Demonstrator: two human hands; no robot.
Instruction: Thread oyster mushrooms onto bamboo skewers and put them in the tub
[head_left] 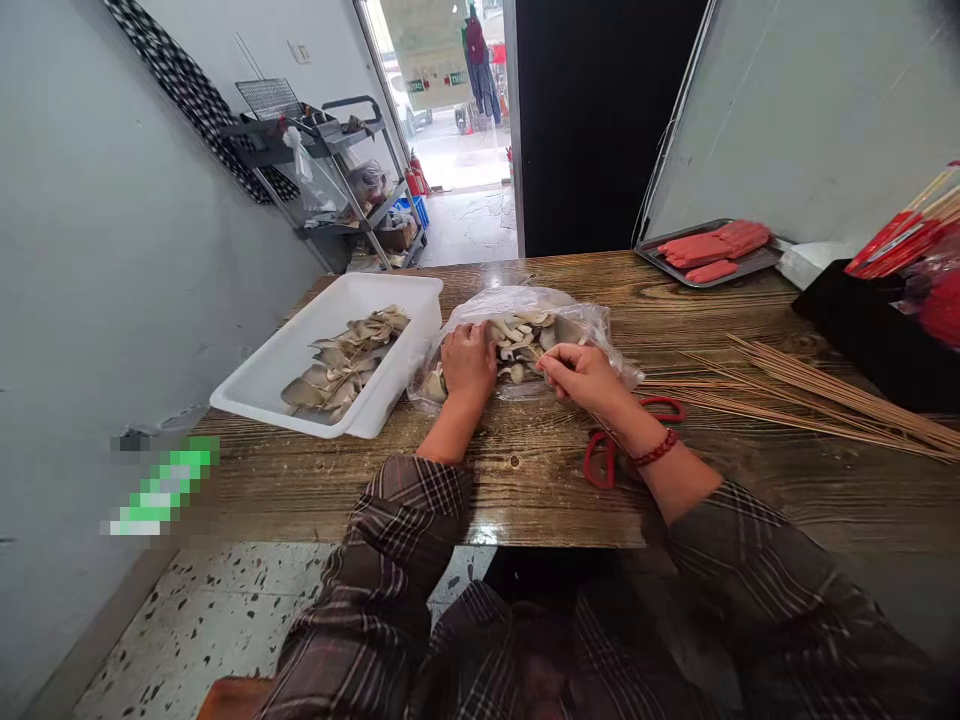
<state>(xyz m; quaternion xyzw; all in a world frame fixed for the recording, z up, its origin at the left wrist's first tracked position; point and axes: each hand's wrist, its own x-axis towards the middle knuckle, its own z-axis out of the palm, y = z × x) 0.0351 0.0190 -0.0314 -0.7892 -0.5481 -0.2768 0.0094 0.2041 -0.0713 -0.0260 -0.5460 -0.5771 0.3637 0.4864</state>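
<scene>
Wooden table; pale wall; bright doorway

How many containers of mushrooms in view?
2: the white bin at left and the clear plastic bag just right of it. No third one shows, though one could be hidden.

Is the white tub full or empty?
Partly filled: in the white tub, mushrooms cover part of the bottom, and bare plastic shows around them.
</scene>
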